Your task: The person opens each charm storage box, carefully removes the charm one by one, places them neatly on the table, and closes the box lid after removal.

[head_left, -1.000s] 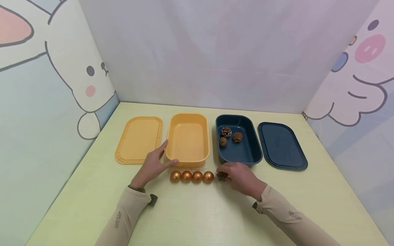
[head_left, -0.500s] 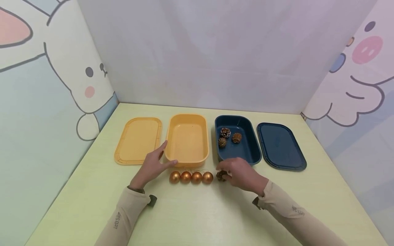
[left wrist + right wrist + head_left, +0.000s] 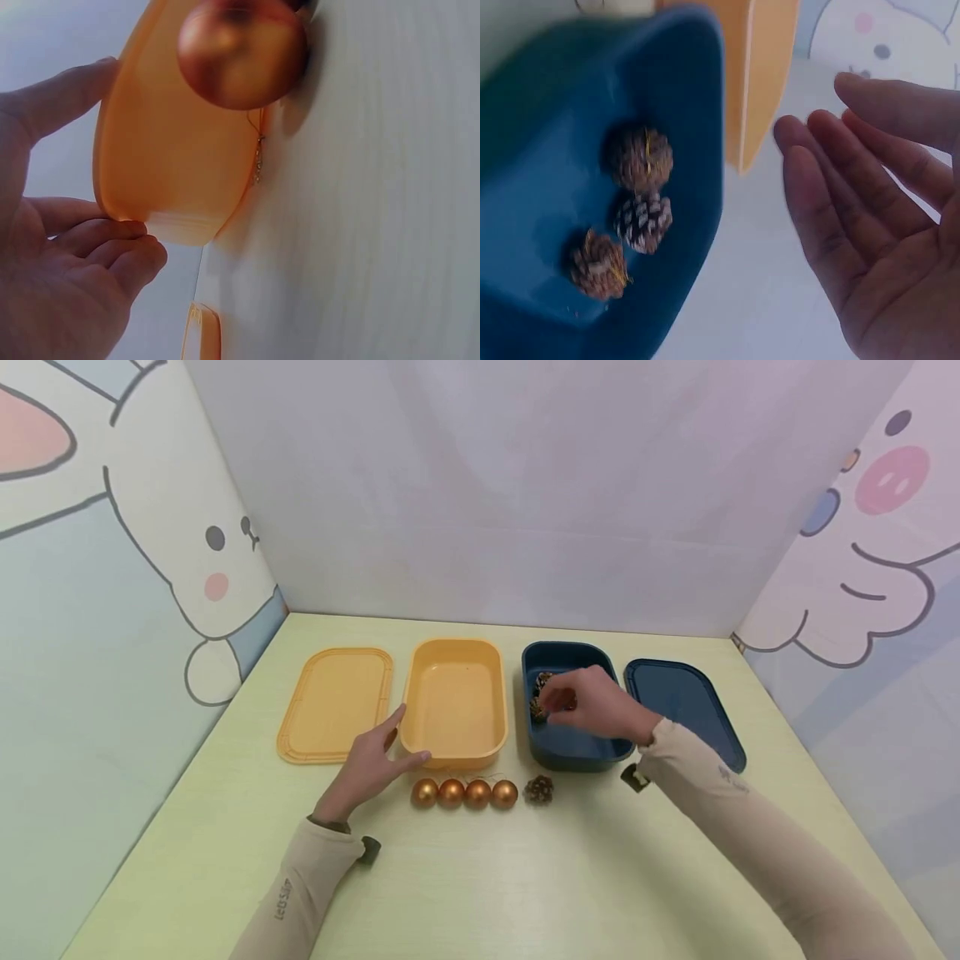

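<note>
My left hand (image 3: 369, 768) holds the near left corner of a yellow plastic box (image 3: 459, 693), thumb on its front side and fingers along its left side. Over a dark blue box (image 3: 573, 750) is my right hand (image 3: 596, 703); the right wrist view shows its fingers loosely bent with nothing between them. Three pine cones lie inside the blue box, including a white-tipped pine cone (image 3: 643, 221). Another pine cone (image 3: 538, 790) rests on the table in front of that box. To its left runs a row of several copper-coloured ball ornaments (image 3: 477, 793) with thin hanging strings.
A yellow lid (image 3: 337, 706) lies flat left of the yellow box. The dark blue lid (image 3: 686, 706) lies right of the blue box, partly covered by my right sleeve. Cartoon-printed panels flank the table (image 3: 480, 877), with a pale backdrop behind.
My right hand has left the pine cone on the table and moved up and forward over the blue box. That pine cone stays where it was. My left hand keeps its place.
</note>
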Demonstrator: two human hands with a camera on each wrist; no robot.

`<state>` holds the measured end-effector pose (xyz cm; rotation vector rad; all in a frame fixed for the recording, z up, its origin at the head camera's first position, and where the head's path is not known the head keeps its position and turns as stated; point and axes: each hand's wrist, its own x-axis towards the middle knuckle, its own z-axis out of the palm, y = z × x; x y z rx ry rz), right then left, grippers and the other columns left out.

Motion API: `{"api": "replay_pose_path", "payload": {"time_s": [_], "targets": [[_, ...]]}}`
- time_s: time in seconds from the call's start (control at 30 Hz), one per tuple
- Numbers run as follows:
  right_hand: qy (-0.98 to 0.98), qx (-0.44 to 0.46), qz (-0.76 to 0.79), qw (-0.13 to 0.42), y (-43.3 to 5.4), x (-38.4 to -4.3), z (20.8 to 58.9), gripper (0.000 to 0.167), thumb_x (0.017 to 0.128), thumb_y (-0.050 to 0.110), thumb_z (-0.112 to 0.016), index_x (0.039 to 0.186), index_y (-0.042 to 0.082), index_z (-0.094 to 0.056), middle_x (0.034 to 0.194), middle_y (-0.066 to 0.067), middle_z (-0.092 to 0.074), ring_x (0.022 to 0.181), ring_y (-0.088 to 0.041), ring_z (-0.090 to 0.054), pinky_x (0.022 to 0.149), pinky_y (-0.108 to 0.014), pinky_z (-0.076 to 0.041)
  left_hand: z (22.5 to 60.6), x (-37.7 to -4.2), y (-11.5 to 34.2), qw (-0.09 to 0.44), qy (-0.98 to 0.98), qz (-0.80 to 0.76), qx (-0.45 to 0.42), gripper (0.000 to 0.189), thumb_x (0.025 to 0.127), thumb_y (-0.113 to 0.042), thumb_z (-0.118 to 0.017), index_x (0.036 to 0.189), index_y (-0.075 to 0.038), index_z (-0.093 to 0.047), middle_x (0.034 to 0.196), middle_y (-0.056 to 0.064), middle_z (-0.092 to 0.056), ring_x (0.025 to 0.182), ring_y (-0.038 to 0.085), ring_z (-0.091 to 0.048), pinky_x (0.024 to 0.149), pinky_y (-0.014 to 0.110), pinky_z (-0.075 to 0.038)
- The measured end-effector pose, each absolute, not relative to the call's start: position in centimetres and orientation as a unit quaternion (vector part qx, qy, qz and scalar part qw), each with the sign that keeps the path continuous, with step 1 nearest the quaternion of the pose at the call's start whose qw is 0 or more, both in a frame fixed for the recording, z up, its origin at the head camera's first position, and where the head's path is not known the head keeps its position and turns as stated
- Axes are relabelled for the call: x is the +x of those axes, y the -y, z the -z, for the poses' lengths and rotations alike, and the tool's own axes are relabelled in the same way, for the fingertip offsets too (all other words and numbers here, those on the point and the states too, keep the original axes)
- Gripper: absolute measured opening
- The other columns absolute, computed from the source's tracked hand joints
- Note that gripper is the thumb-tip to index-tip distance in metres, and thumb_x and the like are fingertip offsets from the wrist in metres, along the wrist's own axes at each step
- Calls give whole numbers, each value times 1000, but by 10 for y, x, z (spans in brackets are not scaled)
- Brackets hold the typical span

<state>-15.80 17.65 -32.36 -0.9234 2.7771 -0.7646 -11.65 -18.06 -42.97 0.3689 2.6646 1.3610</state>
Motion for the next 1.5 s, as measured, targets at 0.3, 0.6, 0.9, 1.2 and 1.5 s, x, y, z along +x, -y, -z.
{"api": "replay_pose_path", "payload": {"time_s": [0.3,0.6,0.9,1.2,1.5], "targets": [[-942,-271,160,120,-175,-207,335,32,85,7,-78,116,4,-72,107,-15,-75,95,-26,-71,82,-40,-61,433,-117,182,58,-881,-453,123,97,88,-45,-75,160,-4,-22,166,20,-21,143,41,-42,118,54,-38],[-952,-242,106,157,-173,-225,360,34,85,9,-78,118,4,-70,110,-13,-73,99,-26,-68,91,-43,-60,431,-116,182,58,-884,-447,123,98,88,-46,-75,160,-5,-22,165,21,-22,143,40,-42,118,54,-39],[-954,-235,87,164,-164,-228,370,29,86,9,-77,115,9,-71,109,-10,-71,95,-22,-66,90,-41,-60,431,-116,182,59,-883,-448,123,98,88,-46,-74,160,-4,-22,165,21,-23,144,40,-42,119,54,-38],[-944,-264,72,183,-157,-231,371,23,85,0,-73,105,10,-73,101,-7,-72,89,-18,-67,81,-34,-61,428,-115,182,57,-884,-446,126,98,88,-46,-75,160,-4,-22,165,22,-22,143,41,-42,118,55,-38],[-940,-249,87,218,-160,-237,374,24,85,0,-72,105,13,-72,102,-5,-71,88,-18,-65,79,-31,-60,429,-114,182,55,-887,-441,127,98,88,-46,-75,159,-4,-22,164,23,-24,143,41,-43,118,55,-39]]}}
